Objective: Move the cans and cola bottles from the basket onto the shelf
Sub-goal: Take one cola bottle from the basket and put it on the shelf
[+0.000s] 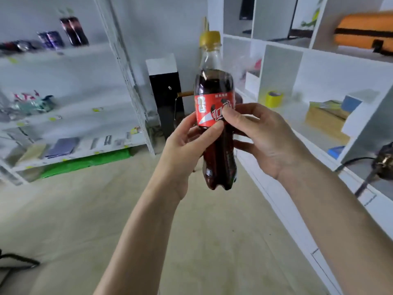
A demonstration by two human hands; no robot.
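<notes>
Head view: one cola bottle upright in mid-air, gripped by both hands. Left hand and right hand fingers curl round its label. On the shelf at far left: two bottles, two blue cans, blurred.

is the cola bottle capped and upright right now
Yes. The cola bottle stands upright with its yellow cap on, held by the left hand and right hand.
</notes>
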